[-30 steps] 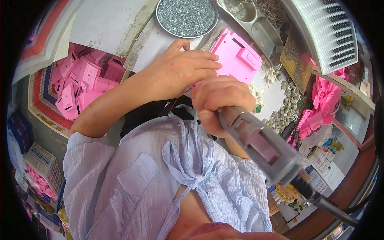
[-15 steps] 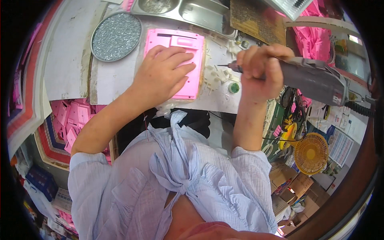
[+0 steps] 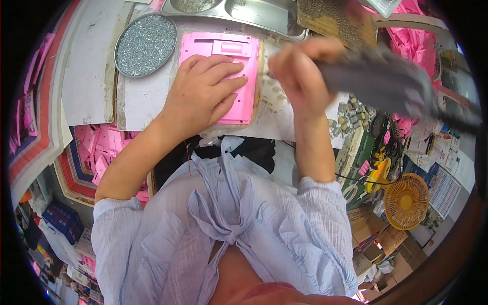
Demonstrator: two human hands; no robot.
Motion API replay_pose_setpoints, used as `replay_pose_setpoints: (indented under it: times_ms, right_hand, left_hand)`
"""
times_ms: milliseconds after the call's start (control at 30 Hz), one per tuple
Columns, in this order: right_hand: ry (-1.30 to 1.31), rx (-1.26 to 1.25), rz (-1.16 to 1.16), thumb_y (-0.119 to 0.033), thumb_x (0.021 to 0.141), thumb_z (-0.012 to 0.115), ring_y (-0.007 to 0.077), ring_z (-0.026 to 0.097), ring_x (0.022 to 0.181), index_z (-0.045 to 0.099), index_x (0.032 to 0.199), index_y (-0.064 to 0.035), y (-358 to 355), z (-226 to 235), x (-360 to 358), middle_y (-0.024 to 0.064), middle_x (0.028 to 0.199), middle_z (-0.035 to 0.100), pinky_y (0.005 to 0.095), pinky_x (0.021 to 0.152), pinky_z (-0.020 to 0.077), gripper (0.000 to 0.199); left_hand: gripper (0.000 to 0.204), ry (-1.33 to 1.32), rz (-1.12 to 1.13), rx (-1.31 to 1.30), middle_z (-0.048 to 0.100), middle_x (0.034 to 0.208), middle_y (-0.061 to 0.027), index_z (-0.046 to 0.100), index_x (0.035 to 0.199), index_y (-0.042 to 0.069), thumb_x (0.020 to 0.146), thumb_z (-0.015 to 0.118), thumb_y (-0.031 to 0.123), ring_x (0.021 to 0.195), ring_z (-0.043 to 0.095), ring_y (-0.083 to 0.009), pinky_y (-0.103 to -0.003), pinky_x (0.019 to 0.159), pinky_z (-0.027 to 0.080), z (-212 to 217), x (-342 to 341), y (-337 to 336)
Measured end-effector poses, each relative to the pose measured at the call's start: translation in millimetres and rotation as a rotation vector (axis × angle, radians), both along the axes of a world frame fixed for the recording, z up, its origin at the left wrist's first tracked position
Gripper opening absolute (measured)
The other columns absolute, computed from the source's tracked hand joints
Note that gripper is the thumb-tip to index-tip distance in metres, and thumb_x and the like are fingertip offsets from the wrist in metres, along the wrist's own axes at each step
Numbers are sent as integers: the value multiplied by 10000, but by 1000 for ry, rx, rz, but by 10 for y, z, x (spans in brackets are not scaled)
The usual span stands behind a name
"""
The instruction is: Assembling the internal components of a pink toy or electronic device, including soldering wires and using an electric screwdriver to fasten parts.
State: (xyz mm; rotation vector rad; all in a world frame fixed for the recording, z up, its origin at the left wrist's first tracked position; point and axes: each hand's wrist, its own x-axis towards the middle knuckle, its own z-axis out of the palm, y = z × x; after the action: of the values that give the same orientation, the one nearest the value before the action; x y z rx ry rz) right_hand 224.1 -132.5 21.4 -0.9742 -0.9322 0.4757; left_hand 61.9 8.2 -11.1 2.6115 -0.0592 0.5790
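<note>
A flat pink plastic case panel lies on the white worktable, with a slot and a raised rectangle at its far end. My left hand rests on it, fingers stretched out and apart, covering its left and middle part. In my right hand, just right of the panel, is a dark grey electric screwdriver, gripped near its front end and held nearly level. Motion blurs both, and the bit cannot be made out. A cord runs off the tool's back end to the right.
Small metal screws fill a round dish at the far left. Beyond the panel stands a steel compartment tray. Small white pieces and metal cylinders lie to the right. Pink parts fill a bin at left; a yellow basket is at right.
My right hand has moved left with the electric screwdriver, closer to the pink panel. My left hand stays on the panel. The view has shifted slightly.
</note>
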Motion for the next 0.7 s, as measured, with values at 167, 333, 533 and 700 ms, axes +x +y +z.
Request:
replay_pose_setpoints:
  times_ms: [167,333,533,700]
  right_hand:
    - [9,-110,-12,-138,959,665,169,460,529,494,1019,-29,-251,-74,-306,75,643,509,370,525,432,211]
    - [69,-25,-17,-211,955,663,190,470,529,522,1072,-36,-192,161,-291,48,598,467,399,553,453,254]
    - [-22,162,87,-219,980,673,153,466,525,542,1174,-51,-252,732,18,-1,598,470,333,502,404,288]
    - [28,161,119,-184,977,659,124,448,516,539,1145,-36,-202,709,83,-8,606,469,308,521,400,254]
  left_hand:
    - [270,-28,-9,-91,687,1181,-56,728,1092,109,833,728,186,1185,605,-253,-440,1008,418,-39,44,-4]
    - [342,-113,329,-21,681,1182,-118,720,1145,76,812,754,149,1200,614,-316,-463,1060,411,118,124,237]
    - [324,-152,280,-349,637,1315,-172,717,1129,76,839,787,202,1217,593,-393,-438,1082,451,371,-462,712]
    - [330,-222,1489,-632,594,1040,-88,604,1048,-25,1017,653,299,940,554,-172,-325,829,475,-1344,-3695,789]
